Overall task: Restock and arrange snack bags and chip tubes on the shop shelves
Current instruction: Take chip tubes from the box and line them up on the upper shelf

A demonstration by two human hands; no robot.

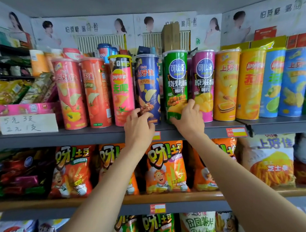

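Note:
A row of upright chip tubes lines the top grey shelf (pixel 58 137). My left hand (pixel 138 125) grips the base of the dark blue tube (pixel 148 83). My right hand (pixel 190 117) grips the lower part of the green tube (pixel 175 77), which stands just right of the blue one. A pink Lay's tube (pixel 122 89) stands left of the blue tube and a purple tube (pixel 203 82) right of the green one. Orange snack bags (pixel 164 168) fill the shelf below, between my forearms.
Red and orange tubes (pixel 81 92) stand at the left, yellow and light blue tubes (pixel 256 84) at the right. A pink box with a handwritten price card (pixel 28 123) sits far left. More bags (pixel 269 159) crowd the lower shelves. Cartons and cups stand behind the tubes.

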